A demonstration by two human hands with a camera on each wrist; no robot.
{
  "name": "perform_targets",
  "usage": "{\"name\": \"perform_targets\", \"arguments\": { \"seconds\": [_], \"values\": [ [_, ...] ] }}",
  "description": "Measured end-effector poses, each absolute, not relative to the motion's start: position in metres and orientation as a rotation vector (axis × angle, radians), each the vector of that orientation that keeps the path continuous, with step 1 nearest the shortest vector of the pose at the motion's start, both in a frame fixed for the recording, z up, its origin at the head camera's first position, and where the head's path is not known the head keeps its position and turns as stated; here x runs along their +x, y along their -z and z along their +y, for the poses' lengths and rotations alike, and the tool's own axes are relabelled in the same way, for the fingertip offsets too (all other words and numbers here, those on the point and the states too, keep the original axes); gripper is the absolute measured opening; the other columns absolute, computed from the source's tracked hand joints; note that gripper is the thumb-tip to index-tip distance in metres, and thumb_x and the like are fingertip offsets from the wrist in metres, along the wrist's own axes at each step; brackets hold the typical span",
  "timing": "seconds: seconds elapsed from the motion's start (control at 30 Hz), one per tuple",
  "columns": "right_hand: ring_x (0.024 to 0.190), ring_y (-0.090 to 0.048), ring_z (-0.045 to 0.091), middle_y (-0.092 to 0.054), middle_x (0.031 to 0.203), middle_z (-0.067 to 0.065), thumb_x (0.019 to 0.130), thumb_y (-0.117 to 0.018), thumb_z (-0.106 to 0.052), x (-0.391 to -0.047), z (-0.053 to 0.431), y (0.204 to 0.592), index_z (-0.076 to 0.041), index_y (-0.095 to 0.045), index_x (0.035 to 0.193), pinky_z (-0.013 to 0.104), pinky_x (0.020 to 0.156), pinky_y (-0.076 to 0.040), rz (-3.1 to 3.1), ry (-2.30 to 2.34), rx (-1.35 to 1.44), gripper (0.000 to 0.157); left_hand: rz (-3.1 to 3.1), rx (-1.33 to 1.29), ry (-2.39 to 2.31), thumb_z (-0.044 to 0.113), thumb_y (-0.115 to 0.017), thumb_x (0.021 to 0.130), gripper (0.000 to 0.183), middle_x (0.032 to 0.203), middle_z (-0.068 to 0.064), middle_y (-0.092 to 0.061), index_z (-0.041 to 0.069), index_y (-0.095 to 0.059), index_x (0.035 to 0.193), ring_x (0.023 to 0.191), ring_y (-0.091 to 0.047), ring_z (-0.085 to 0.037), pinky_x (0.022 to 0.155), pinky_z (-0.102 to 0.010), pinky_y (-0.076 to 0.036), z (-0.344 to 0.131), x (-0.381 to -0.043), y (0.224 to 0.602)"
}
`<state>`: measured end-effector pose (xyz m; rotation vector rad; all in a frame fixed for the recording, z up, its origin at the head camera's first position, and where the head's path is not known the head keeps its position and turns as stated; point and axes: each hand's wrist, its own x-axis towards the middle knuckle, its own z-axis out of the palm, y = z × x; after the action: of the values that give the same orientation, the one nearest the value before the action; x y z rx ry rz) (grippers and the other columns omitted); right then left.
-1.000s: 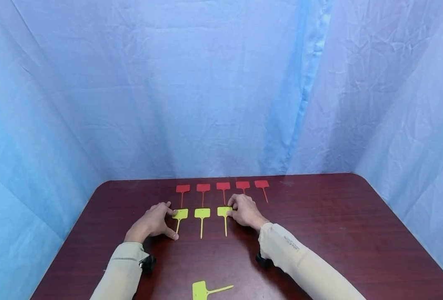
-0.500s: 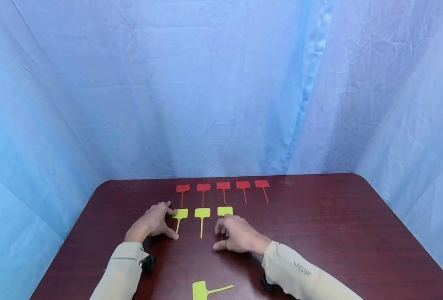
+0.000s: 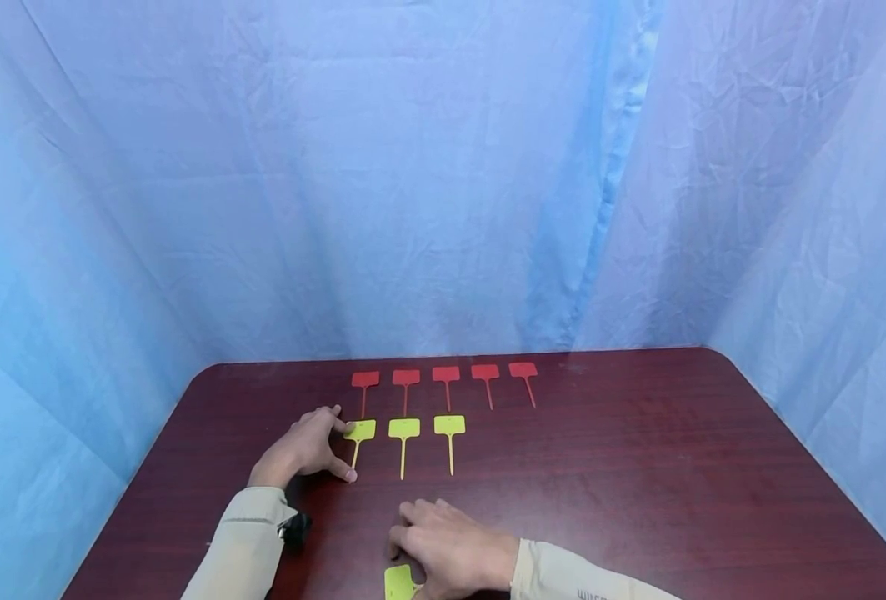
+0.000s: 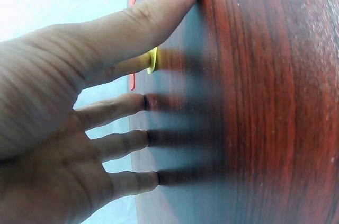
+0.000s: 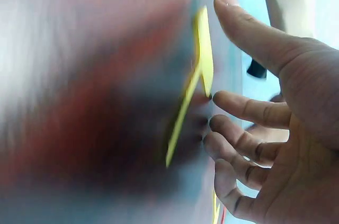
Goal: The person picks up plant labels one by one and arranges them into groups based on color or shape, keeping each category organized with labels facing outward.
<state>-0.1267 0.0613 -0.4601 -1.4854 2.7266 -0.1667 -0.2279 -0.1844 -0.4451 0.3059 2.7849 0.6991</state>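
Observation:
At the left end of a row of yellow plant tags, my left hand [image 3: 303, 450] rests with spread fingers. Its index finger touches the head of the leftmost yellow tag [image 3: 363, 430], and its thumb lies at the stem's lower end. Beside that tag lie a second yellow tag [image 3: 403, 428] and a third [image 3: 449, 425], both stem-down. Nearer the front, my right hand [image 3: 453, 546] hovers over a loose yellow tag [image 3: 397, 583], partly hidden by it. In the right wrist view, the fingers [image 5: 249, 110] are loosely bent close to this tag [image 5: 205, 44], thumb apart.
Behind the yellow row, several red tags lie side by side, from a left one [image 3: 365, 379] to a slightly tilted right one [image 3: 523, 369]. Everything lies on a dark red-brown wooden table [image 3: 638, 467]. A pale blue curtain [image 3: 427, 183] hangs around its back and sides.
My right hand has let go of the third yellow tag in the row and moved down toward the front, over the loose yellow tag. My left hand stays in place.

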Motion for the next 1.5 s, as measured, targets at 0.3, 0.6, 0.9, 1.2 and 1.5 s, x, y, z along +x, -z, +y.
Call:
{"name": "perform_targets", "arguments": {
  "seconds": [0.3, 0.6, 0.9, 1.2, 1.5],
  "values": [
    [0.084, -0.048, 0.001, -0.049, 0.089, -0.016, 0.068, -0.095, -0.036, -0.117, 0.051, 0.464, -0.026, -0.07, 0.1, 0.019, 0.073, -0.043, 2.696, 0.236, -1.345, 0.041, 2.777, 0.295, -0.7, 0.022, -0.097, 0.067, 0.076, 0.155, -0.029, -0.038, -0.001, -0.066, 0.133, 0.139, -0.036, -0.052, 0.108, -0.065, -0.037, -0.185, -0.228, 0.447],
    [0.074, -0.044, -0.003, -0.048, 0.085, -0.017, 0.07, -0.095, -0.027, -0.118, 0.051, 0.467, -0.023, -0.065, 0.098, 0.013, 0.066, -0.037, 2.621, 0.415, -1.309, 0.041, 2.781, 0.308, -0.688, 0.023, -0.097, 0.066, 0.076, 0.154, -0.03, -0.04, -0.001, -0.067, 0.132, 0.138, -0.037, -0.052, 0.107, -0.065, -0.037, -0.185, -0.228, 0.448],
    [0.071, -0.045, -0.007, -0.055, 0.088, -0.017, 0.073, -0.094, -0.026, -0.122, 0.056, 0.468, -0.02, -0.06, 0.101, 0.007, 0.064, -0.036, 2.611, 0.564, -1.419, 0.045, 2.777, 0.332, -0.694, 0.023, -0.097, 0.066, 0.076, 0.153, -0.031, -0.039, -0.001, -0.067, 0.131, 0.137, -0.038, -0.053, 0.107, -0.067, -0.036, -0.186, -0.228, 0.449],
    [0.077, -0.049, -0.01, -0.06, 0.09, -0.016, 0.083, -0.085, -0.017, -0.124, 0.061, 0.465, -0.021, -0.068, 0.108, 0.005, 0.068, -0.038, 2.575, 0.584, -1.488, 0.03, 2.775, 0.336, -0.695, 0.023, -0.097, 0.066, 0.078, 0.154, -0.031, -0.037, -0.001, -0.066, 0.133, 0.138, -0.036, -0.054, 0.106, -0.065, -0.039, -0.186, -0.228, 0.447],
    [0.078, -0.05, -0.009, -0.06, 0.09, -0.019, 0.088, -0.079, -0.012, -0.126, 0.07, 0.459, -0.022, -0.069, 0.106, 0.013, 0.081, -0.043, 2.524, 0.695, -1.419, 0.023, 2.776, 0.333, -0.706, 0.022, -0.097, 0.066, 0.078, 0.154, -0.031, -0.038, -0.001, -0.066, 0.133, 0.138, -0.037, -0.054, 0.105, -0.066, -0.039, -0.186, -0.229, 0.446]
  ]
}}
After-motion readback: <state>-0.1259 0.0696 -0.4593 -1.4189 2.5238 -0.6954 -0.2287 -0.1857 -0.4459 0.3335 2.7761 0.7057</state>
